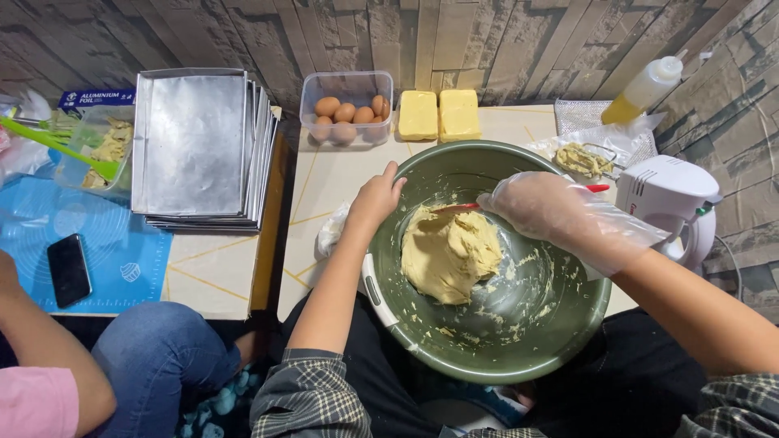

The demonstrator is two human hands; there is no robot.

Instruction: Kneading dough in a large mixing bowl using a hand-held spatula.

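Gripping the near-left rim of the green mixing bowl (560, 320) at centre frame, my bare left hand (375, 199) closes its fingers over the edge. My right hand (545, 209), in a clear plastic glove, is wrapped around a red-handled spatula (596, 188) whose blade end meets the top of the pale yellow dough mass (449, 251) lying in the left half of the bowl. Smears and crumbs of dough cling to the bowl's inner wall at right and below. The bowl overhangs the bench (341, 174) toward my lap.

Upper centre: a clear tub of brown eggs (347, 108), with two yellow butter blocks (439, 114) just beside it on the right. Upper right: a squeeze bottle of yellow liquid (647, 88), dough-coated beaters (586, 159) on plastic wrap, and a white hand mixer (672, 199) just beside the bowl's right rim. Upper left: a stack of metal baking trays (199, 146); left of it a clear container with a green spatula (57, 142). A black phone (68, 269) lies on a blue mat (122, 259) at left. Another person's knee in blue jeans (154, 357) shows at lower left.
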